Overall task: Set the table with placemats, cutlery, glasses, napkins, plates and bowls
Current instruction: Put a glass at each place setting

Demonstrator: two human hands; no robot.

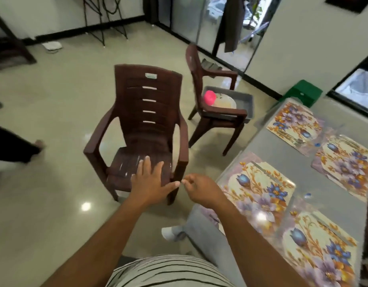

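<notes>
A glass-topped table (282,146) fills the right side, carrying four floral placemats (259,189) in two pairs, near and far, with what looks like cutlery lying on them, blurred. Left of it stands a brown plastic chair (143,129), its seat bare. Farther off, a second brown chair (212,79) holds a grey tub (244,100) with a pale plate (226,103) and a pink object (209,97) inside. The left hand (150,183) hovers over the near chair's seat, fingers spread and grasping nothing. The right hand (201,189), just beside it, has loosely curled fingers, also holding nothing.
</notes>
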